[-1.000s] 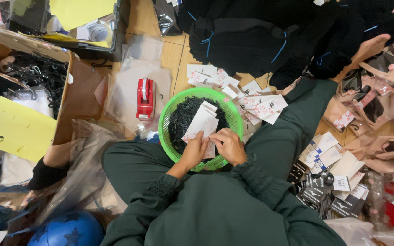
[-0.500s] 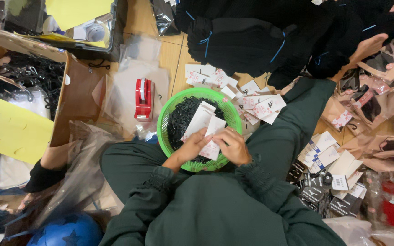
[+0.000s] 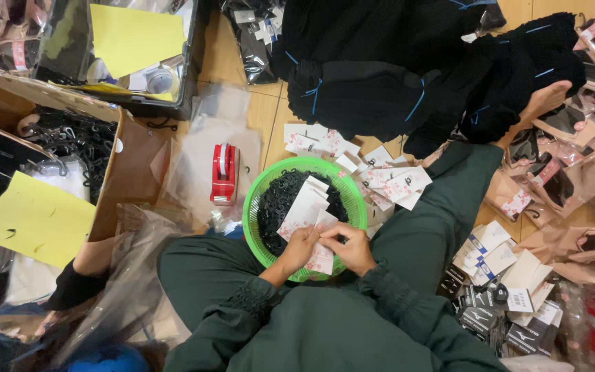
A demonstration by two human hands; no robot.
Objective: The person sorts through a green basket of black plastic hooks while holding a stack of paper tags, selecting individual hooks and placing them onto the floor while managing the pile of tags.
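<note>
Head view: a stack of white paper tags [image 3: 309, 213] is gripped w/ closed fingers by left hand [image 3: 302, 246] and right hand [image 3: 350, 246], over a green basket [image 3: 256, 200] of black hooks [image 3: 277, 200] on the lap. Red tape dispenser [image 3: 224, 174] lies just beside, on the floor.

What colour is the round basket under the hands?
The basket is bright green, filled with small black pieces. The head view shows it best.
</note>
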